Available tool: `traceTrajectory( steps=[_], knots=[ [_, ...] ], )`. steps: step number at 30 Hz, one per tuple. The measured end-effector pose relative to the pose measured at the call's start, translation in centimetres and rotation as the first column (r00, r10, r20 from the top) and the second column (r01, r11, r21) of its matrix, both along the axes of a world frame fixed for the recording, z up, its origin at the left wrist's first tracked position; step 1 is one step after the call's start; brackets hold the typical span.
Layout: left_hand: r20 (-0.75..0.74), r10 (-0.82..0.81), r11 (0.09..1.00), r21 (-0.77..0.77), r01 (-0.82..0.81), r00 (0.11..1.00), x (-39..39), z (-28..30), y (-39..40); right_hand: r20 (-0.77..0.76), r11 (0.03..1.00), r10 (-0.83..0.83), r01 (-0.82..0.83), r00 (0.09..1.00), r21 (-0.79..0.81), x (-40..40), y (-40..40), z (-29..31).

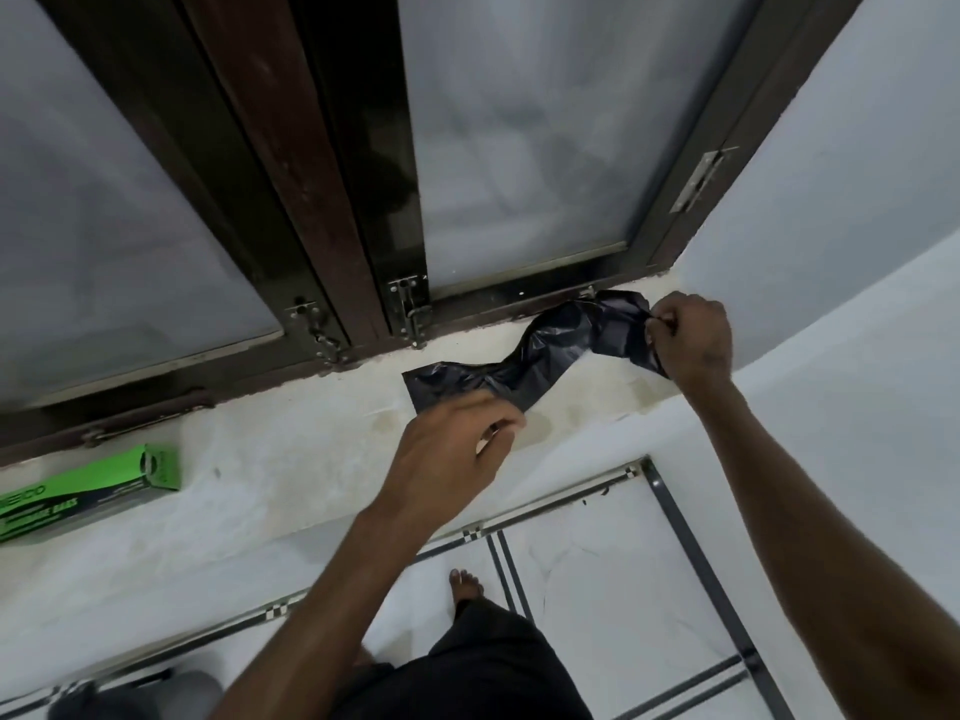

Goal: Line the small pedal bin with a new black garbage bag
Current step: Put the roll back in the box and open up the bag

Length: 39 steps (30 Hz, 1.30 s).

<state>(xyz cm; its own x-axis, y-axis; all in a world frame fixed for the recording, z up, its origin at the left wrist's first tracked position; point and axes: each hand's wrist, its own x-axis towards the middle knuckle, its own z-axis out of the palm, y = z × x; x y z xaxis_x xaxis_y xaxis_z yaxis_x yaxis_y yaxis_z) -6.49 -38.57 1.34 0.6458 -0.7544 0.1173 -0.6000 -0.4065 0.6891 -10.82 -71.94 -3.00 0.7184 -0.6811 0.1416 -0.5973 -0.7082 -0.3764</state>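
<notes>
My shorts (483,667) and bare foot (466,589) sit lowest in view, above the tiled floor (597,589). My left hand (447,454) presses down on the near end of the bag (524,366), fingers curled over its edge, while my right hand (691,340) is closed in a pinch on the far end. The bag lies twisted along the sill (270,459), still folded flat. The box (88,491) rests further left. A grey shape at the bottom left may be the bin, but I cannot be sure. If I tug too hard, the thin film could stretch or tear at my pinch. If the layers cling, I may fail to find the mouth, or open the sealed end by mistake.
</notes>
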Motion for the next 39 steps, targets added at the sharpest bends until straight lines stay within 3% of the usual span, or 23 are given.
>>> traceTrajectory(
  steps=[3, 5, 8, 12, 18, 23, 34, 39],
  knots=[
    [-0.081, 0.016, 0.999, -0.047, -0.020, 0.997, -1.1, 0.2, 0.4, 0.217, 0.943, -0.070, -0.006, 0.974, 0.332, -3.4, 4.8, 0.8],
    [-0.144, 0.010, 0.997, -0.080, -0.021, 0.989, -2.5, 0.5, 0.8, 0.317, 0.794, -0.145, -0.081, 0.937, 0.602, -6.1, 8.8, 1.6],
    [-0.249, -0.017, 0.993, -0.115, -0.012, 0.968, -5.2, 0.8, 1.9, 0.392, 0.564, -0.278, -0.181, 0.877, 0.806, -10.1, 15.1, 2.7],
    [-0.331, -0.026, 0.994, -0.110, -0.011, 0.943, -9.7, 0.5, 5.7, 0.411, 0.338, -0.387, -0.287, 0.826, 0.896, -14.2, 23.8, 3.6],
    [-0.402, -0.022, 0.992, -0.121, -0.030, 0.916, -15.3, -1.8, 14.6, 0.359, 0.260, -0.392, -0.272, 0.847, 0.926, -18.8, 34.3, 3.5],
    [-0.448, 0.095, 0.980, -0.117, -0.164, 0.889, -20.0, -3.0, 22.2, 0.369, 0.008, -0.393, -0.398, 0.842, 0.917, -23.8, 40.9, 3.1],
    [-0.521, 0.337, 0.877, -0.129, -0.463, 0.784, -29.0, -2.7, 35.3, 0.401, 0.245, -0.100, -0.368, 0.911, 0.897, -32.4, 50.6, 2.4],
    [-0.533, 0.527, 0.748, -0.079, -0.659, 0.662, -35.0, -3.1, 42.2, 0.391, 0.238, -0.045, -0.370, 0.919, 0.898, -36.1, 54.7, 0.5]
  ],
)
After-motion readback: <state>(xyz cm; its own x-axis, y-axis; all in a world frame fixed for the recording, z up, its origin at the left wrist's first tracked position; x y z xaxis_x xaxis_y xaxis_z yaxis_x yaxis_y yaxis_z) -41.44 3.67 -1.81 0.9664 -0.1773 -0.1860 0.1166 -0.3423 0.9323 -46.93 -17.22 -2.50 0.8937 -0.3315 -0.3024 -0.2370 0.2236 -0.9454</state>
